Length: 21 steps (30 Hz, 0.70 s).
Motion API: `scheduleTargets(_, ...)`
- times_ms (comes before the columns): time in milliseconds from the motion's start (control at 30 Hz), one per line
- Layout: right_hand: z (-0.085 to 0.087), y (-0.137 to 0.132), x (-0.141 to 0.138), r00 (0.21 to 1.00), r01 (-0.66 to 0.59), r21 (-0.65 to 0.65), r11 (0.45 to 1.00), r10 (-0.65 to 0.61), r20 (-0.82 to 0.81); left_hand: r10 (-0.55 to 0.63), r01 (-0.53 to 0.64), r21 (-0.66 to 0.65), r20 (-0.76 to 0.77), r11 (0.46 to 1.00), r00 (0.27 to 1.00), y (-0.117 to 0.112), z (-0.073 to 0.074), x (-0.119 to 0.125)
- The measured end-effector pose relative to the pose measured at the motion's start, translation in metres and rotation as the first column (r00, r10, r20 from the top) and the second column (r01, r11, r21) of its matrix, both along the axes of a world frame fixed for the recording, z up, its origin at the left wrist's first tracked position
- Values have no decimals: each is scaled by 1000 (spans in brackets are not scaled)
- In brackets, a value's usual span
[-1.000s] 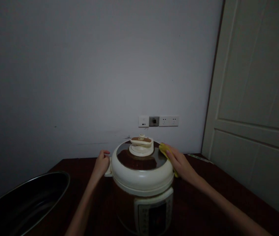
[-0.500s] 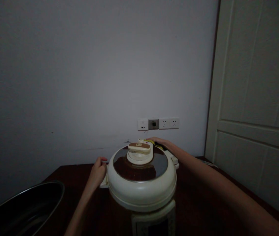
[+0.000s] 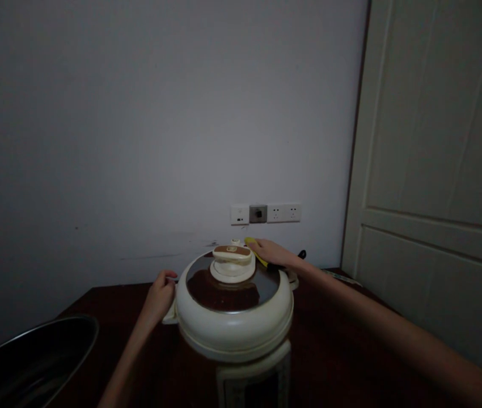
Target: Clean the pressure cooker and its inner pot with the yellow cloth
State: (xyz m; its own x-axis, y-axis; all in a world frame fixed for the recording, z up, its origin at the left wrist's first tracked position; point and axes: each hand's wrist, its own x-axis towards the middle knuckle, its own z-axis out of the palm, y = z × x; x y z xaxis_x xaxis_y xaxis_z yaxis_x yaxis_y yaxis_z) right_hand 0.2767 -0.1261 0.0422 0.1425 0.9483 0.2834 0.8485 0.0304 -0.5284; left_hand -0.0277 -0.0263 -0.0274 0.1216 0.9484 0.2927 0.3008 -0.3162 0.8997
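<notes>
A white electric pressure cooker (image 3: 235, 334) stands upright on the dark red table, its lid on. The lid has a shiny dark top and a raised handle (image 3: 232, 253) with a brown inlay. My left hand (image 3: 161, 294) is at the cooker's left side handle, fingers curled there; the grip is partly hidden. On the far right of the lid, my right hand (image 3: 271, 253) presses a yellow cloth (image 3: 261, 259) against the surface, with its fingers over the cloth. A black piece (image 3: 303, 254) sticks up behind my right wrist; I cannot make out what it is.
A large dark pan or bowl (image 3: 90, 328) with a shiny rim lies at the lower left. Wall sockets and a switch (image 3: 266, 213) sit behind the cooker. A pale door (image 3: 432, 170) rises at the right. A light strip (image 3: 343, 277) lies by the table's right edge.
My right hand has shifted with the cloth, and more of the yellow shows. The whole view has slid slightly, with everything a little farther left. My left hand stays by the side handle.
</notes>
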Motion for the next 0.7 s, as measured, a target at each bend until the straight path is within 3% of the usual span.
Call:
scheduleTargets(200, -6, -42, -20, 998, -56, 134, 989, 51, 40, 22, -22, 2, -34, 1000, 999, -1, 3, 0)
scheduleTargets(433, -9, -49, -20, 997, -72, 214, 974, 61, 57, 24, -23, 18, -47, 1000, 999, 0, 2, 0)
scheduleTargets(567, -1, -31, 0, 992, -119, 95, 988, 113, 62, 22, -21, 21, -53, 1000, 998, 0, 2, 0)
scheduleTargets(700, 6, -5, 20, 998, -51, -42, 998, 53, 42, 32, -32, 10, -70, 999, 997, -1, 2, 0)
